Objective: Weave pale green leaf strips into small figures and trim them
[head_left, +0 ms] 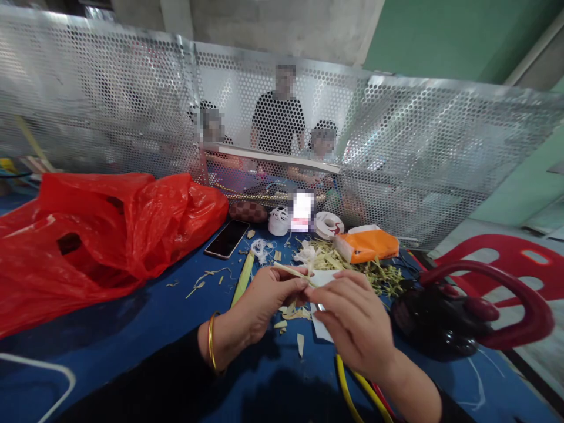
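Note:
My left hand (259, 305) is closed in a pinch on a thin pale bamboo strip (291, 271) that sticks out up and to the left of the fingers. My right hand (355, 320) is curled close against it, fingers closed over the strip's other end; a small metal piece shows under its fingers, too hidden to name. A white paper piece (324, 281) lies just beneath both hands. Pale shavings (293, 317) lie on the blue table (154, 317) under the hands. A gold bangle (212, 349) circles my left wrist.
A red plastic bag (97, 235) fills the left. A phone (227, 238), a green-yellow stick (242, 277), tape rolls (328, 225), an orange packet (368, 245) and a heap of strips (352, 264) lie beyond. A dark red-handled object (458, 317) sits right. People stand behind a perforated metal screen (418, 158).

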A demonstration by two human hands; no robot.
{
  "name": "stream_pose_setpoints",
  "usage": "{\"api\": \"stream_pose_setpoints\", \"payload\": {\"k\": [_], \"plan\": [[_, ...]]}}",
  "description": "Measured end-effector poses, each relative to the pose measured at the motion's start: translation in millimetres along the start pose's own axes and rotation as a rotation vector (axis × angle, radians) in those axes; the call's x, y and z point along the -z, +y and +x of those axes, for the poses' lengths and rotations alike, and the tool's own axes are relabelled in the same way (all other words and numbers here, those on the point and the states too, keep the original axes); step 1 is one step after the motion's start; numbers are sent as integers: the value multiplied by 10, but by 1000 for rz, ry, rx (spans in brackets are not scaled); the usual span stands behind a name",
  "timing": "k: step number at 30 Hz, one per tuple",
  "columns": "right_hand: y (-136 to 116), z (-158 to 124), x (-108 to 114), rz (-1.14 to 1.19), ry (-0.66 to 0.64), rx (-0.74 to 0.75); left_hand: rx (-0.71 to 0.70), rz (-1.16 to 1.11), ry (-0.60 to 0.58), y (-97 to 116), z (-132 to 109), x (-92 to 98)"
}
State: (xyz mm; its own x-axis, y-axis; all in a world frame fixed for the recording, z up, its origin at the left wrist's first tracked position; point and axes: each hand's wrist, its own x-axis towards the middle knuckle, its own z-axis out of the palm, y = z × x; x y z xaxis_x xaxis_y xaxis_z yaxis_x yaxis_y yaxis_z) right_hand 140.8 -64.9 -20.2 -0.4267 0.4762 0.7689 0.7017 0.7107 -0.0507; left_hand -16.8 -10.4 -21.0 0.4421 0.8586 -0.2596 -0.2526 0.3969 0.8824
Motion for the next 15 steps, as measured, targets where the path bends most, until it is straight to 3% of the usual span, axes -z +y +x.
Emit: {"api": "stream_pose_setpoints", "payload": {"k": [3, 5, 8, 15], "plan": [[22, 37, 49, -112, 116, -234, 19, 133, -87, 6, -25, -21], [45, 32, 26, -139, 64, -286, 23, 222, -144, -18, -46, -48], [61, 12, -50, 20, -57, -336, 21, 287, -204, -76, -61, -82], [31, 1, -104, 190, -94, -433, -72, 474, -189, -155, -30, -27]]}}
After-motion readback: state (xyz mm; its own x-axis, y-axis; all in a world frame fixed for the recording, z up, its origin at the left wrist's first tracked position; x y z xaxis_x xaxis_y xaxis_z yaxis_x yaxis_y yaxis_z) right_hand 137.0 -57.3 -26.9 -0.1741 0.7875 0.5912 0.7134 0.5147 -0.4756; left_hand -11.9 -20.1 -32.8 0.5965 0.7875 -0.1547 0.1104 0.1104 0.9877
